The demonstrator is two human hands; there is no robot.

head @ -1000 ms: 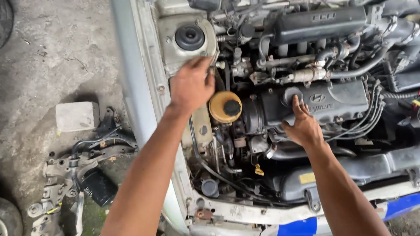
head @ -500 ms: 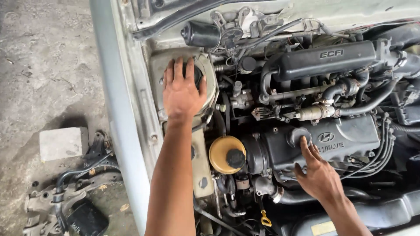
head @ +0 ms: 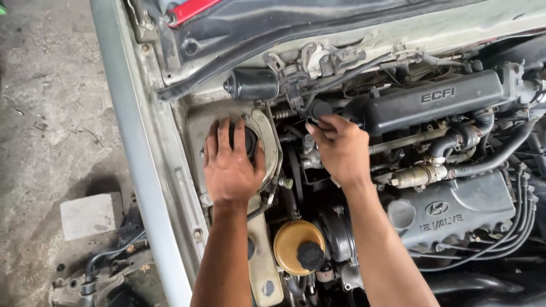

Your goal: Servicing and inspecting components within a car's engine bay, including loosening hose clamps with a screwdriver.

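I look down into an open car engine bay. My left hand (head: 230,165) lies flat, fingers spread, on the round strut tower mount (head: 267,142) at the bay's left side, covering its black centre cap. My right hand (head: 338,149) reaches in beside it, fingertips pinched on a small black round cap (head: 320,108) near the firewall, next to the black intake cover (head: 432,102). Below both hands stands a yellow fluid reservoir (head: 290,241) with a black lid. The grey valve cover (head: 455,210) lies to the right of my right forearm.
A black cylindrical motor (head: 253,84) sits on the firewall above my left hand. The pale fender edge (head: 136,170) runs down the left. On the concrete floor lie a grey block (head: 88,215) and dismantled suspension parts (head: 96,278). Hoses and ignition leads (head: 520,216) crowd the right side.
The view shifted towards the firewall. My right hand left the valve cover and moved up and left to the small black cap. My left hand stays on the strut mount.
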